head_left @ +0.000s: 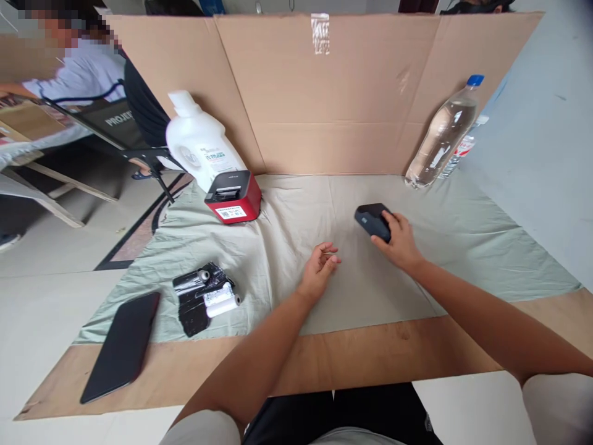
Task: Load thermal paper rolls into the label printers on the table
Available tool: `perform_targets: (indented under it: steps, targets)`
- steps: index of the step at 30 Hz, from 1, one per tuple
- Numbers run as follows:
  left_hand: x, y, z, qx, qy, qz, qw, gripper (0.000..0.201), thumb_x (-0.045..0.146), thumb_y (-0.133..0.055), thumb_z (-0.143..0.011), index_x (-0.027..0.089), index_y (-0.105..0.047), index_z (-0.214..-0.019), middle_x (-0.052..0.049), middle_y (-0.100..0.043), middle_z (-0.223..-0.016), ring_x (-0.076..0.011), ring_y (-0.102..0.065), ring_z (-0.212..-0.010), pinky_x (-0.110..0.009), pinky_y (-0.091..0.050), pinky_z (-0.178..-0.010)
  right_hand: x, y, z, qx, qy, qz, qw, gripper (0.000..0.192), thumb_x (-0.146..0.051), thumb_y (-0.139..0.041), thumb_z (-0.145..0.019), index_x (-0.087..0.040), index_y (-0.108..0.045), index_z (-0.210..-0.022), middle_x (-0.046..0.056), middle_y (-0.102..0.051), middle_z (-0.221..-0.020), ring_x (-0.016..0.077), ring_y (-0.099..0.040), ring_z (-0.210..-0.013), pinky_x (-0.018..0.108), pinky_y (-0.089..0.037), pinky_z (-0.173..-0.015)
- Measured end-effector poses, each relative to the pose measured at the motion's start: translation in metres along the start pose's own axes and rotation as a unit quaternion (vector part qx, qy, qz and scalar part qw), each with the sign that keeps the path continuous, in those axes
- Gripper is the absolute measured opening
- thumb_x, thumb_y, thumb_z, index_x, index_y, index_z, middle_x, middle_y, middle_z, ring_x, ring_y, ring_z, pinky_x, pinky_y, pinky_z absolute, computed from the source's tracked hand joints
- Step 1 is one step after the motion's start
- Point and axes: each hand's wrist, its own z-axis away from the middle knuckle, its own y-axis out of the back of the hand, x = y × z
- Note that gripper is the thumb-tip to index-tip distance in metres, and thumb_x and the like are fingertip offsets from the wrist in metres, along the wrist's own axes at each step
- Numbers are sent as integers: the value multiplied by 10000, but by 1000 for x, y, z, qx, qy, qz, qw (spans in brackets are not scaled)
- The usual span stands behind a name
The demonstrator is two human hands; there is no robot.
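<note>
My right hand (399, 242) rests on a small black device (372, 220) lying on the pale green cloth (463, 247), fingers wrapped over its near end. My left hand (319, 267) hovers just above the cloth in the middle, fingers loosely curled, holding nothing. A red and black label printer (233, 197) stands to the far left of the hands. Paper rolls in black wrapping (205, 296) lie near the left front of the cloth.
A white jug (199, 143) stands behind the printer. A clear water bottle (442, 134) leans on the cardboard wall (324, 93) at the back right. A black tablet (123, 345) lies at the front left. Another person sits at the far left.
</note>
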Motion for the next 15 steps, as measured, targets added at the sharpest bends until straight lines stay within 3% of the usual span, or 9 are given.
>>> perform_targets:
  steps: [3, 5, 7, 9, 12, 15]
  targets:
    - [7, -5, 6, -37, 75, 186, 979, 751, 669, -658, -791, 341, -396, -1413, -115, -541, -1364, -246, -667, -1023, -426, -544, -853, -62, -14, 42, 5, 89, -23, 996, 735, -540, -576, -862, -208, -401, -1494, 202, -322, -1524, 435, -361, -1343, 643, -310, -1115]
    - [12, -4, 7, 2, 74, 247, 966, 739, 685, -611, -821, 372, -360, -1441, -86, -550, -1381, -239, -642, -1101, -416, -533, -916, -95, -24, 68, -4, 115, -32, 993, 714, -524, -596, -864, -241, -407, -1492, 187, -300, -1552, 450, -353, -1339, 675, -307, -1101]
    - [17, 0, 6, 65, 58, 242, 966, 731, 598, -687, -806, 362, -389, -1431, -55, -573, -1361, -224, -611, -1163, -371, -510, -970, -116, -32, 85, -25, 128, -55, 990, 709, -562, -608, -854, -266, -430, -1473, 175, -281, -1571, 456, -344, -1348, 690, -306, -1099]
    - [20, 7, 3, 110, 52, 212, 970, 778, 469, -786, -749, 337, -416, -1420, -40, -588, -1339, -216, -597, -1184, -340, -489, -1003, -123, -36, 91, -45, 130, -101, 985, 633, -595, -571, -872, -282, -485, -1416, 160, -292, -1574, 430, -355, -1361, 672, -312, -1115]
    - [21, 13, 1, 115, 55, 202, 971, 822, 416, -824, -710, 308, -428, -1423, -50, -605, -1310, -222, -612, -1158, -354, -489, -1009, -116, -39, 80, -34, 71, -214, 974, 538, -603, -482, -919, -278, -512, -1346, 153, -383, -1517, 355, -394, -1376, 603, -358, -1126]
    - [18, 11, 1, 86, 62, 212, 972, 838, 440, -831, -704, 299, -433, -1428, -62, -609, -1303, -241, -612, -1165, -384, -487, -1021, -105, -45, 60, -39, -38, -352, 934, 742, -681, -547, -848, -269, -374, -1440, 162, -394, -1515, 322, -448, -1356, 548, -422, -1099]
